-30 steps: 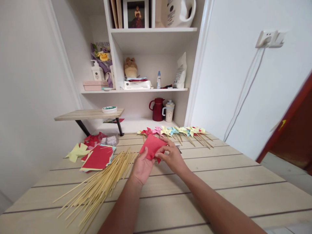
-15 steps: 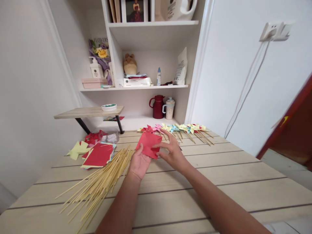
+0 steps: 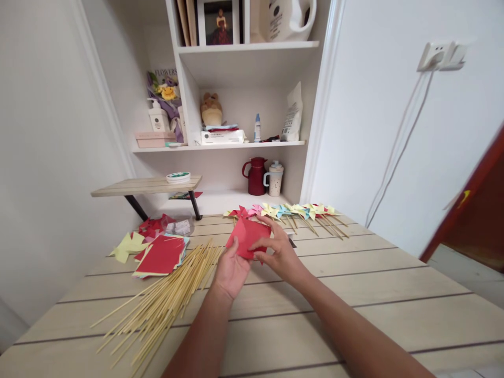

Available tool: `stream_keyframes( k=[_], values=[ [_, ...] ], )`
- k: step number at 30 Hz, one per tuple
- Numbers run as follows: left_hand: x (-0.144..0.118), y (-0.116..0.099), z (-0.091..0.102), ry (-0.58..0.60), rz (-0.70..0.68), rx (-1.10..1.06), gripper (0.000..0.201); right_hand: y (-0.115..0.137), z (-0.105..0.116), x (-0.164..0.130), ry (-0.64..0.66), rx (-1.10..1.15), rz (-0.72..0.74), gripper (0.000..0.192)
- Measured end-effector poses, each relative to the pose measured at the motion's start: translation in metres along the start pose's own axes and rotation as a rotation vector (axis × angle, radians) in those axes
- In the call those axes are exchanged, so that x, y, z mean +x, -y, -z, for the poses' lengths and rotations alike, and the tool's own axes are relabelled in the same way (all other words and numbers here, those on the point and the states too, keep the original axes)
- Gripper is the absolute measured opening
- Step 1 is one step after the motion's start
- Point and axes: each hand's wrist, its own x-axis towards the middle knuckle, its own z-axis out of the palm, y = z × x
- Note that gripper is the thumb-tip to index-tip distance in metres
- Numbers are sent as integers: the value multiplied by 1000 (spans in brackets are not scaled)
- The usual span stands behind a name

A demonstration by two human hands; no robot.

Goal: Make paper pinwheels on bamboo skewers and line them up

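A square sheet of red paper point(image 3: 247, 234) is held tilted above the table. My left hand point(image 3: 233, 270) grips its lower left edge, thumb on top and fingers underneath. My right hand point(image 3: 277, 249) has thumb and index finger at the sheet's right corner, which looks cut or slightly folded there; the other fingers are raised over the upper right edge. Left of my left hand lies a loose bundle of thin wooden sticks point(image 3: 165, 304). Beyond the sticks is a stack of coloured paper squares point(image 3: 160, 255), red on top.
Finished paper pinwheels on sticks point(image 3: 301, 211) lie along the table's back. A yellow paper pinwheel shape point(image 3: 128, 247), red folded pieces point(image 3: 151, 227) and a clear plastic box point(image 3: 183, 228) sit at left. A small raised shelf point(image 3: 145, 186), red jug point(image 3: 257, 176) and cup point(image 3: 275, 178) stand behind.
The red sheet and both hands have shifted slightly right in view. My right thumb and index finger have come closer together at the sheet's right corner.
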Motion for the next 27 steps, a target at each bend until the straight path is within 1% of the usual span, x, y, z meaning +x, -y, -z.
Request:
stream_keyframes(
  k=[2, 5, 8, 11, 13, 16, 22, 27],
  values=[
    [-2, 1, -4, 13, 12, -17, 33, 0, 0, 0, -14, 57, -53, 2],
    [-4, 4, -9, 33, 30, -43, 36, 0, 0, 1, -52, 140, -147, 8],
    [-4, 5, -10, 39, 41, -40, 37, 0, -1, 1, -84, 187, -212, 12],
    [-4, 7, -9, 63, 21, -24, 35, 0, -2, 2, -89, 208, -257, 13],
    [-5, 7, -8, 100, -10, 12, 30, -1, -2, 2, -91, 218, -279, 13],
    [-6, 8, -7, 132, -39, 77, 23, -2, -2, 2, -95, 231, -288, 11],
    [-5, 10, -4, 96, -33, 93, 14, -3, -4, 2, -98, 229, -297, 9],
    [-2, 9, -1, 80, -49, 104, 18, -3, -3, 2, -105, 219, -232, 9]
  ],
)
